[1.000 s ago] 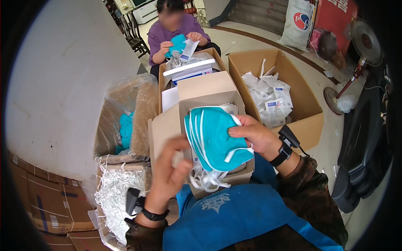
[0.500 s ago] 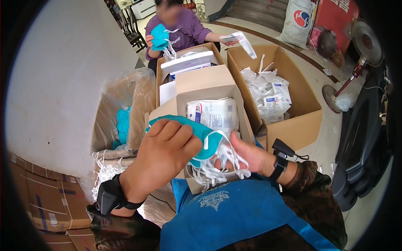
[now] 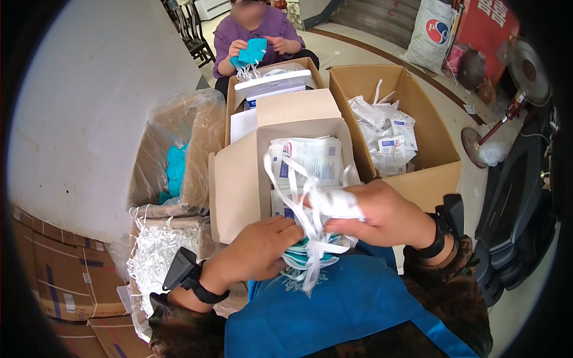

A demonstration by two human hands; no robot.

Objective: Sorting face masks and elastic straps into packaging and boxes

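Note:
My left hand (image 3: 259, 247) is closed on the edge of a stack of teal face masks (image 3: 310, 258), held low against my blue apron (image 3: 334, 298). Bunched in my right hand (image 3: 382, 213) are the masks' white elastic straps (image 3: 313, 206), blurred in places and drawn up above the stack. Some straps dangle over the masks. Right behind my hands stands an open carton (image 3: 239, 185) holding white printed packets (image 3: 307, 158), partly hidden by the straps and my right hand.
Across from me, a person in purple (image 3: 280, 30) holds teal masks (image 3: 250, 52). Right of the carton, a brown box (image 3: 424, 173) contains loose white packets (image 3: 388, 128). Leftward are a plastic-lined box (image 3: 206, 125) with teal masks and a heap of white straps (image 3: 164, 247).
The mask stack has moved lower, toward my apron. My right hand now grips and lifts the straps. The other person's hands have come together at their masks; the white packet has left their hand.

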